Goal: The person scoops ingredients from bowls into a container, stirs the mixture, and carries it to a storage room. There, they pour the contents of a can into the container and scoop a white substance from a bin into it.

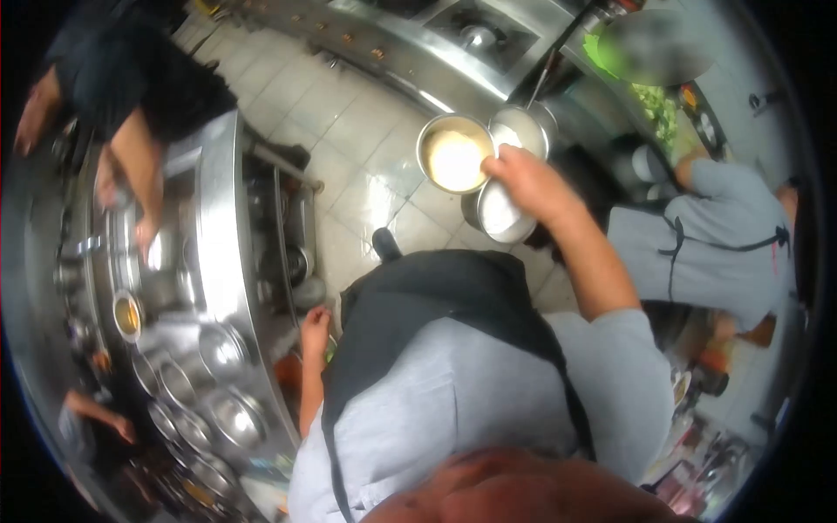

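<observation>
My right hand (520, 177) is closed at the rim of a round metal pot (425, 166), held out above the floor. Pale yellow, creamy contents fill the bottom of the pot. Close beside it are a metal container of white contents (504, 215), partly under my hand, and another pot with white contents (516, 129) and a long-handled utensil (545, 77) in it. My left hand (316, 329) hangs low by my side, near the steel counter's edge. Its fingers are curled, and no object shows in them.
A steel counter (222, 235) with several metal bowls (234, 418) runs along my left. Stoves (475, 39) stand ahead. A co-worker in dark clothes (131, 78) works at the left; another in grey (697, 240) stands at the right, near chopped greens (656, 113). Tiled floor (349, 157) lies between.
</observation>
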### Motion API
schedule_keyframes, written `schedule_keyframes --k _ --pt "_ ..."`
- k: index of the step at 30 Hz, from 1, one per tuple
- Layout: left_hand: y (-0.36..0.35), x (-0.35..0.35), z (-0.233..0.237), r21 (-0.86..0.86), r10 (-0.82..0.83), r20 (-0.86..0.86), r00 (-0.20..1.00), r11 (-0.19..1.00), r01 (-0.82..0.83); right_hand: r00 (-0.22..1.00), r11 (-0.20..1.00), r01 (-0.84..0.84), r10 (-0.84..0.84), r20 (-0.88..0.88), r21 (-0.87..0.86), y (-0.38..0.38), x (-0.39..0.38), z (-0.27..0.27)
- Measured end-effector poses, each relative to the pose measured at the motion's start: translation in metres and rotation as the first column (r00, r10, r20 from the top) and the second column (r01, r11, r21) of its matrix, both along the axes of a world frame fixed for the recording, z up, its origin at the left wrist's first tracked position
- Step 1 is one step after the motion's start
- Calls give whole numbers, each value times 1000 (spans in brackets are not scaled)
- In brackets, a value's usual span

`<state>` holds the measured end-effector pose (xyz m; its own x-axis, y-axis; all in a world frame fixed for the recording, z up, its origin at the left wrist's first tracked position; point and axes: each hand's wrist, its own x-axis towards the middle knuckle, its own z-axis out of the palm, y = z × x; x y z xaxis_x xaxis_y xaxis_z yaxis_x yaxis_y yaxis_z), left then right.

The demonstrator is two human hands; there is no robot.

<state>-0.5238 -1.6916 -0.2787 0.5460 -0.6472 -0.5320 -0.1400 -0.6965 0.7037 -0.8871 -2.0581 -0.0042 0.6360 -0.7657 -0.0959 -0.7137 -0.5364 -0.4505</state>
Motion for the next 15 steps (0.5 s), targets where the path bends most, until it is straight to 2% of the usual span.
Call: schedule_keyframes --k 1,3,4,5,6,7,8,9,10,11,12,13,15 --pt "-43 30 -6 -15 -64 29 998 998 64 1000 1000 19 -19 3 -23 -18 10 2" --pt "-156 63 45 -74 -140 75 987 987 145 997 996 78 -78 -1 -41 -51 30 9" --pt "-205 83 47 -150 -193 83 978 967 204 995 993 101 -101 0 -53 -67 37 13" --pt "-258 90 79 -123 -261 153 953 952 280 992 991 125 -125 -2 -51 -82 43 17" --pt "-303 108 79 -203 -315 153 937 918 342 986 985 167 -167 -3 -39 -96 49 20" --pt "-352 111 112 -149 -370 172 913 906 395 979 979 203 -203 1 -30 -113 57 21" --pt "-395 123 116 -220 -421 224 879 857 467 978 977 211 -210 8 -31 -130 62 18" --pt "-437 131 127 -231 -455 189 870 841 490 968 967 249 -248 36 -48 -146 63 11" --pt "-478 144 132 -175 -505 224 834 821 544 960 960 275 -271 70 -60 -164 69 3" --pt "-516 154 138 -178 -566 325 758 751 636 971 961 239 -233 61 -136 -180 76 0" --pt "-550 164 146 -147 -598 314 737 737 660 981 956 195 -188 52 -219 -198 85 -3" --pt "-585 176 150 -77 -645 296 705 719 691 980 958 196 -187 64 -208 -219 92 -7" --pt "-649 209 124 -3 -654 315 688 724 690 983 965 175 -160 89 -196 -267 113 -6"
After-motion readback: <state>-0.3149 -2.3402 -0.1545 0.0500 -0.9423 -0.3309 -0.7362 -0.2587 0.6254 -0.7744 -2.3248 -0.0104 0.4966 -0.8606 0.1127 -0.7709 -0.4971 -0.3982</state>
